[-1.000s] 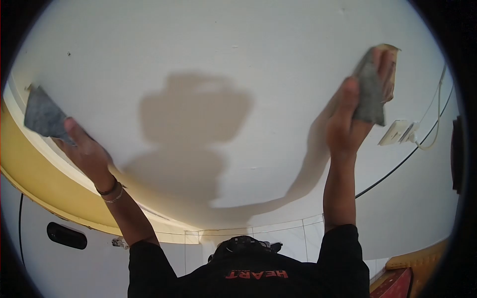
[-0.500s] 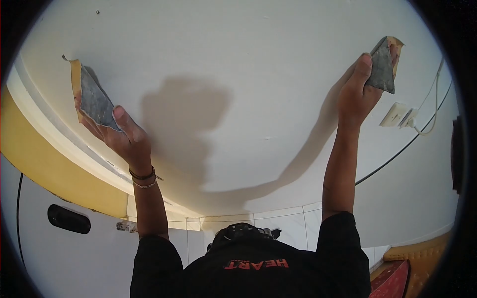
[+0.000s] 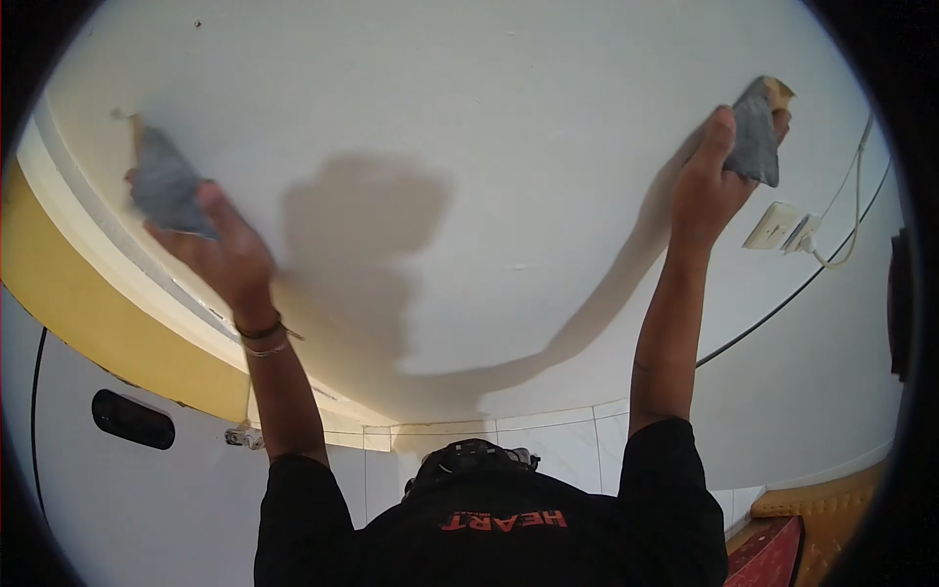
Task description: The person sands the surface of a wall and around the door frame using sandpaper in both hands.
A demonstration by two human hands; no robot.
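Two grey sheets (image 3: 168, 186) (image 3: 753, 137) are pinched in your fingers; your left hand (image 3: 235, 259) has shifted outward, while your right hand (image 3: 706, 196) stays near the wall socket (image 3: 771, 225).

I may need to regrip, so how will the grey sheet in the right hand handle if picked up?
The grey sheet will probably flex rather than stay rigid, as its tan top corner looks curled. It is likely light, looking thin and held by just the right hand. Its dull face suggests little slip, though its texture is unclear.
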